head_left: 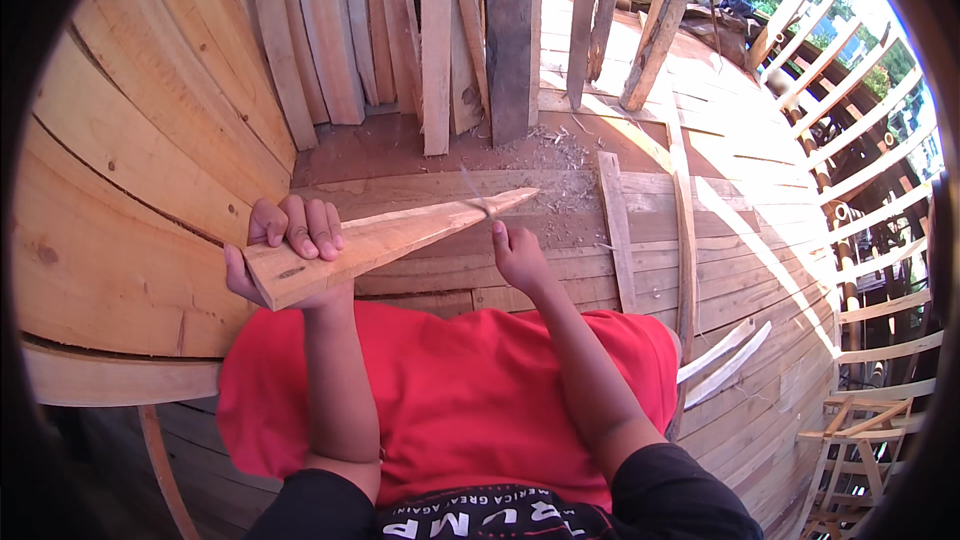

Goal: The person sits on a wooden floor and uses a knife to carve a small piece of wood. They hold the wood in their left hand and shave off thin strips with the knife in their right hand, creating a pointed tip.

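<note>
In the head view, you seem to be at the paring step, trimming the edge near the narrow end of the long, tapered, pale orange-brown wooden plank (390, 242). It is in front of you, above the red cloth (480, 360) over your lap. Its long axis runs from lower left to upper right: the broad, square-cut butt is at your left, and the pointed tip faces right and away from you.

Your left hand (298, 230) grips the butt, fingers bent over the top and thumb on the outer side. Your right hand (521, 256) is curled near the tip, apparently round the handle of a thin grey blade-like tool (476, 191), blurred against the edge; the handle itself you cannot make out.

The next move probably calls for a steady left grip and a shallow stroke, the left fingers well clear of the blade.
</note>
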Available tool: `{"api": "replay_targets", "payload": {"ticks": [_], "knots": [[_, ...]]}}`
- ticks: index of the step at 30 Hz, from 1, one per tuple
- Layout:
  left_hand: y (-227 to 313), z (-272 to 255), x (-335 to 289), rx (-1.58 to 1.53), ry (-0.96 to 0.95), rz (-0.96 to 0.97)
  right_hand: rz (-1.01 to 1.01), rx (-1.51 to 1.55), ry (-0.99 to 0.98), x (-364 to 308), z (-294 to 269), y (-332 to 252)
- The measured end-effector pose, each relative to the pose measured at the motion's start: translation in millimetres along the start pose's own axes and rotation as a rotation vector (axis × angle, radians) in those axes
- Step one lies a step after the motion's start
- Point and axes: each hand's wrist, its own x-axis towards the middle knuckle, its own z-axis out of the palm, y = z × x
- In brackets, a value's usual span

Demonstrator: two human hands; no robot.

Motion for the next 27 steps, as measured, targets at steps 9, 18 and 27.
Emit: {"api": "replay_targets", "payload": {"ticks": [9, 18, 27], "knots": [[17, -21, 1, 0.019, 0.067, 0.043, 0.003, 0.283, -0.091, -5, -38, -76], [15, -17, 1, 0.008, 0.009, 0.036, 0.227, -0.107, 0.195, 11, -33, -39], [7, -13, 4, 0.004, -0.119, -0.020, 0.327, -0.226, 0.020, 19, -23, 28]]}}
